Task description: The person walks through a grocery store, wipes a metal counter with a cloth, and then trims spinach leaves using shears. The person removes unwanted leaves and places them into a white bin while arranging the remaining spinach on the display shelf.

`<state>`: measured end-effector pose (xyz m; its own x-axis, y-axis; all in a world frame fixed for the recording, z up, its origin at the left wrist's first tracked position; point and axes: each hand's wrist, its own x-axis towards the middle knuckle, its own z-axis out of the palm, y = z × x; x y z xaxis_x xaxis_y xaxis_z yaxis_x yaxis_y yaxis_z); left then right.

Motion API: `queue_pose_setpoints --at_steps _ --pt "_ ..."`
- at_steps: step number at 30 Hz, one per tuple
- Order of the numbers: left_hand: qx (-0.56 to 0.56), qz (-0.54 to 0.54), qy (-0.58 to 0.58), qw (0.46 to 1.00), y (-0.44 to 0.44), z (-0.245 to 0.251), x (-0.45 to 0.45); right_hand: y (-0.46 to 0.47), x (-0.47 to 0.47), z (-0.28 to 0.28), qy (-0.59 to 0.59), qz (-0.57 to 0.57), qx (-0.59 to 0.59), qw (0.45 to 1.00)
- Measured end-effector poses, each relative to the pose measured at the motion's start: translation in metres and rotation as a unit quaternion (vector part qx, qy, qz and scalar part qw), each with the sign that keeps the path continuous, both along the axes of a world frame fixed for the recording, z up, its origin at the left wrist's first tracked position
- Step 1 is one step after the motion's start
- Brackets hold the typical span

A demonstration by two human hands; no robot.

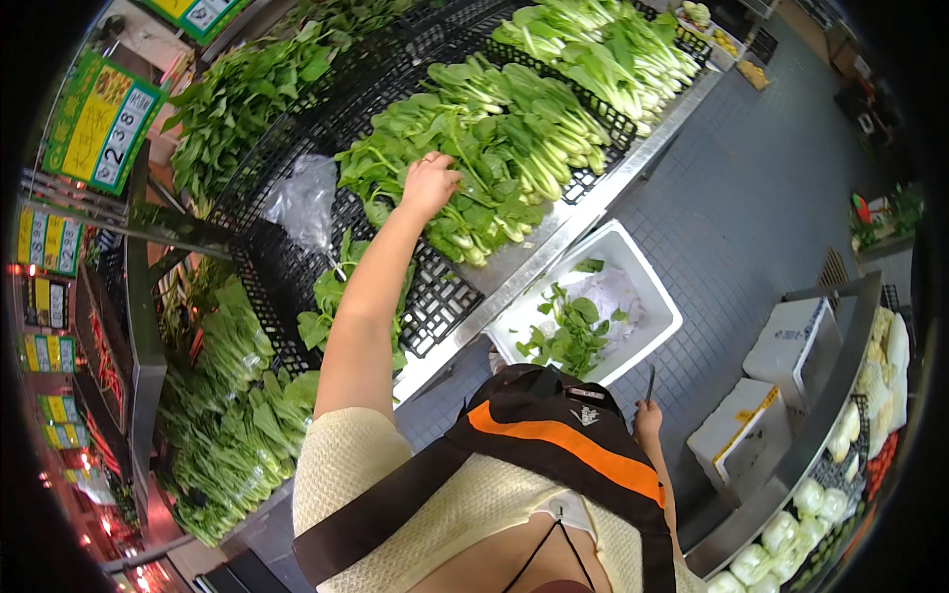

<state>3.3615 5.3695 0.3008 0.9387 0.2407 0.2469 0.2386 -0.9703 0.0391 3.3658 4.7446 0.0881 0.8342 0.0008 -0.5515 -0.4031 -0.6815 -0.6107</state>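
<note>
My left hand reaches forward onto the green leafy vegetables in a black plastic crate. Its fingers are curled on some leaves and stems, with the fingertips partly hidden among them. Down at my right side, my right hand is closed around a knife, its blade pointing away from me. Below the stall edge stands a white foam box, with loose leafy trimmings and crumpled plastic inside. A clear plastic bag lies in the black crate, left of my forearm.
Bok choy-like greens fill the far end of the stall. A metal edge runs along its front. Bundled greens lie at left, near price signs. White foam boxes stand at right on the tiled floor.
</note>
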Motion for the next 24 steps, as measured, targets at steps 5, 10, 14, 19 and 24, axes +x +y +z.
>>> queue_pose_setpoints --at_steps 5,10,14,19,24 --pt "-0.291 0.044 -0.295 0.909 0.022 0.037 0.020 -0.039 -0.024 0.008 0.012 -0.007 -0.068 0.998" --pt "-0.471 0.032 -0.395 0.788 0.004 0.121 0.011 -0.049 -0.027 0.023 0.041 -0.048 -0.114 0.991" --pt "-0.653 0.027 -0.332 0.680 -0.055 0.135 0.014 -0.022 0.000 0.016 0.032 -0.060 0.004 0.998" --pt "-0.767 0.032 -0.176 0.616 -0.150 0.084 0.024 0.040 0.039 0.046 0.013 0.009 0.036 0.999" --pt "-0.883 0.091 -0.084 0.452 -0.207 0.028 0.036 0.117 0.053 0.136 -0.063 0.066 0.220 0.971"
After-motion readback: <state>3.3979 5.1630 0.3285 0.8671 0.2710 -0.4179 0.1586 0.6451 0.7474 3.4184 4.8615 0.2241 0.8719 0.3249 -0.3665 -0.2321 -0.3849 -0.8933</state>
